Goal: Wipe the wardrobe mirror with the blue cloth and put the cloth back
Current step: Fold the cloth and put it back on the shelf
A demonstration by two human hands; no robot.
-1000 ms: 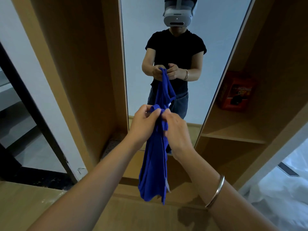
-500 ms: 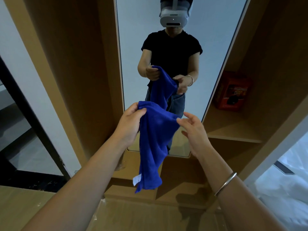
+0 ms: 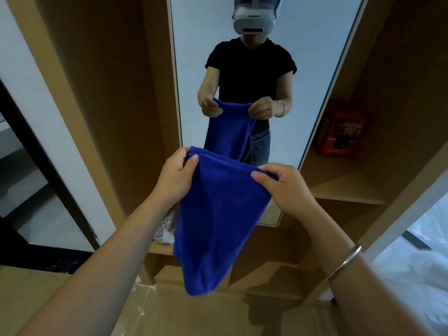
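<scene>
A blue cloth hangs spread out in front of me, stretched between both hands by its top edge. My left hand pinches the top left corner. My right hand pinches the top right corner and has a metal bangle at its wrist. Straight ahead stands the tall narrow wardrobe mirror, set between wooden panels. It reflects a person in a black shirt holding the same cloth. The cloth hangs a little in front of the glass and does not touch it.
A wooden shelf to the right of the mirror carries a red box. A pale bundle lies low in the left compartment, partly behind the cloth. White bedding is at the far right, wooden flooring below.
The cloth went from a bunched strip held by both hands close together to a flat sheet. My hands moved apart, and my right hand took hold of the top right corner.
</scene>
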